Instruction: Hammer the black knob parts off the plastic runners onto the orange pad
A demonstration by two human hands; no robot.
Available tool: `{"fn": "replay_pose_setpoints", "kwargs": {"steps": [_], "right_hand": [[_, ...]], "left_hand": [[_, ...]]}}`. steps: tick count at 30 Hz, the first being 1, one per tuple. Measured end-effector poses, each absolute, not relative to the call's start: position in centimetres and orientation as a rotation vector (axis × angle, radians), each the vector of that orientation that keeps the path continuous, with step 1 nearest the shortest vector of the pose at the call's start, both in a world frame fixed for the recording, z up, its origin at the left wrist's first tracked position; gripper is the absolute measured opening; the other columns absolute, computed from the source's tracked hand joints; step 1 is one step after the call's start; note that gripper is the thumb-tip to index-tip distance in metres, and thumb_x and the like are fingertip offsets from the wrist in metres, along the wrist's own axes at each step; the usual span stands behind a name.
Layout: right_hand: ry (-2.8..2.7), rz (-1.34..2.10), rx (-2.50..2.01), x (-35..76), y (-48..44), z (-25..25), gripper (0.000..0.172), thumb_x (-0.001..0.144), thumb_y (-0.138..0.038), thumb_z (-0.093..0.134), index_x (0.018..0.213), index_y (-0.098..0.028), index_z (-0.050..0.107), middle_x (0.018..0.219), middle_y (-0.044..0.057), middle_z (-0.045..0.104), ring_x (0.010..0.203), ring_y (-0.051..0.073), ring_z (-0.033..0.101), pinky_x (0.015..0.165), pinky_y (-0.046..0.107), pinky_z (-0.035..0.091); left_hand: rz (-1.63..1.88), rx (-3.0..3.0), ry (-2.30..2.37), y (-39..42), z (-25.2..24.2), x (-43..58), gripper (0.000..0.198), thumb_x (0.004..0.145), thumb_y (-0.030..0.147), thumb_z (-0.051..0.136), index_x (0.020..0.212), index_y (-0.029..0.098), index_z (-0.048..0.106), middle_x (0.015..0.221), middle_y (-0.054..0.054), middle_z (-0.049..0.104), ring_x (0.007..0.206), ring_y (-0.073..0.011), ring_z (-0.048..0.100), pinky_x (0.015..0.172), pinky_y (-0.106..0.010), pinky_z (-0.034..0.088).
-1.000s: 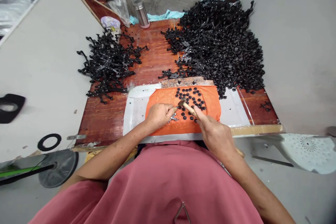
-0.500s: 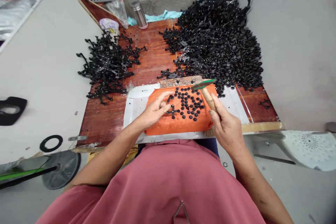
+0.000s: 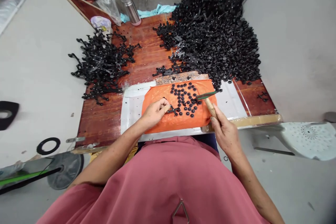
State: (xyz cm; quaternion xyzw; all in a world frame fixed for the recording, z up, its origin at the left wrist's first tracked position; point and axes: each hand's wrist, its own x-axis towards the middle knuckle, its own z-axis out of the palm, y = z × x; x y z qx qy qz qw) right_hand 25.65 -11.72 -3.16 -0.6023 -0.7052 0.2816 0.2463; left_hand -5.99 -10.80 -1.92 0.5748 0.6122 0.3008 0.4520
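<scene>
Hammer [image 3: 207,98] in the right hand [image 3: 227,133], fingers wrapped around its wooden handle, hangs with its head above small black caps [image 3: 185,97] on an orange cloth [image 3: 162,122]. The left hand [image 3: 154,112] pinches a black metal piece [image 3: 173,110] flat on the cloth, just left of the caps. Black parts are heaped beyond the cloth's far edge [image 3: 215,35] and off to the left [image 3: 101,64], with bare wooden board [image 3: 147,59] between the heaps.

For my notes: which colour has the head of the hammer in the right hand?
Green, on a pale wooden handle; the hammer in the right hand shows in the head view.
</scene>
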Motion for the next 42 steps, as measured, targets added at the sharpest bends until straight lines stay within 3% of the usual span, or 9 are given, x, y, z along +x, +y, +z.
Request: {"fn": "replay_pose_setpoints", "kwargs": {"steps": [5,12,17,22,29,35,42], "right_hand": [[-1.917,0.801,-1.680,25.6,-11.6,-3.8,0.056,0.106,-0.042,0.048,0.160,-0.027,0.055,0.138,0.010,0.075,0.095,0.027,0.080,0.082,0.039,0.061],[-1.921,0.821,-1.706,25.6,-11.5,-3.9,0.056,0.107,-0.042,0.048,0.161,-0.028,0.053,0.130,0.010,0.079,0.102,0.029,0.079,0.085,0.038,0.060],[-1.955,0.799,-1.654,25.7,-11.6,-3.4,0.055,0.108,-0.040,0.047,0.161,-0.027,0.053,0.141,0.010,0.074,0.110,0.028,0.078,0.089,0.038,0.061],[-2.177,0.706,-1.542,25.7,-11.6,-1.0,0.053,0.108,-0.035,0.050,0.161,-0.031,0.053,0.125,0.007,0.081,0.097,0.027,0.080,0.081,0.037,0.063],[-2.336,0.713,-1.303,24.5,-12.2,2.1,0.060,0.110,-0.028,0.043,0.169,-0.035,0.037,0.123,0.006,0.081,0.096,0.024,0.079,0.095,0.040,0.062],[-2.512,0.494,-1.379,23.2,-12.4,0.7,0.057,0.107,-0.025,0.044,0.164,-0.031,0.049,0.088,0.006,0.078,0.065,0.021,0.072,0.066,0.031,0.058],[-2.471,0.549,-1.344,22.2,-12.1,0.1,0.057,0.107,-0.023,0.045,0.163,-0.030,0.049,0.090,0.005,0.079,0.070,0.021,0.074,0.065,0.029,0.057]], "left_hand": [[0.640,1.492,1.659,-10.9,-1.7,-5.6,0.020,0.095,0.037,0.052,0.084,0.021,0.054,0.071,0.003,0.052,0.065,-0.0134,0.045,0.063,-0.028,0.032],[0.591,1.507,1.744,-10.9,-1.6,-5.3,0.017,0.093,0.035,0.056,0.082,0.022,0.055,0.065,0.004,0.051,0.060,-0.0137,0.044,0.060,-0.029,0.030],[0.578,1.494,1.798,-10.9,-1.2,-4.8,0.018,0.092,0.035,0.058,0.080,0.021,0.056,0.061,0.005,0.052,0.056,-0.0127,0.044,0.058,-0.027,0.029],[0.656,1.477,1.797,-11.1,-1.1,-4.4,0.019,0.093,0.037,0.059,0.082,0.021,0.059,0.063,0.004,0.058,0.054,-0.0118,0.047,0.056,-0.026,0.030],[0.683,1.501,1.807,-11.4,-2.0,-4.6,0.021,0.094,0.039,0.060,0.082,0.021,0.059,0.061,0.004,0.059,0.054,-0.0118,0.048,0.058,-0.024,0.032],[0.662,1.494,1.834,-11.3,-2.6,-4.7,0.020,0.093,0.037,0.062,0.081,0.021,0.059,0.062,0.004,0.058,0.057,-0.0128,0.050,0.059,-0.024,0.032],[0.635,1.510,1.827,-11.0,-1.9,-4.8,0.020,0.093,0.035,0.060,0.080,0.021,0.057,0.061,0.004,0.054,0.056,-0.0124,0.044,0.059,-0.026,0.029]]}}
